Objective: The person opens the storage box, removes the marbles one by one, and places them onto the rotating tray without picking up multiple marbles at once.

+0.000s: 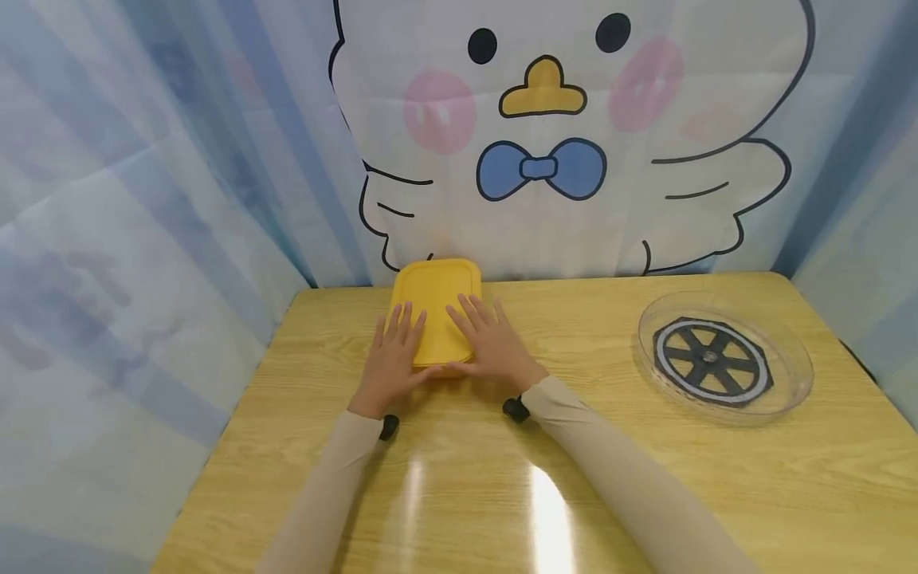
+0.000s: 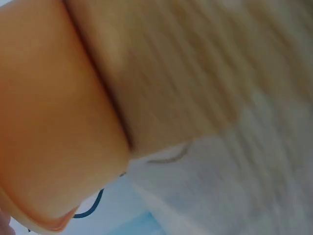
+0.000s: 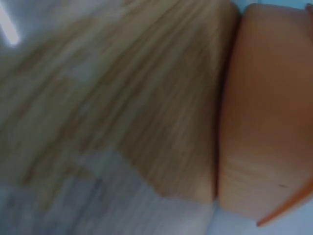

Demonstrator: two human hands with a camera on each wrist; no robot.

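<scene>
A yellow lidded container sits at the far edge of a wood-grain tabletop, left of centre. The left hand and right hand lie flat over its sides, fingers straight and spread, grasping nothing, thumbs near its front. Well apart, at right, a clear round dish surrounds a black spoked disc. Behind hangs a cartoon-printed curtain.

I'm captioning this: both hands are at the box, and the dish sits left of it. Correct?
One slip: the head view shows the dish right of the box. The left hand and right hand are at the box, as stated.
</scene>
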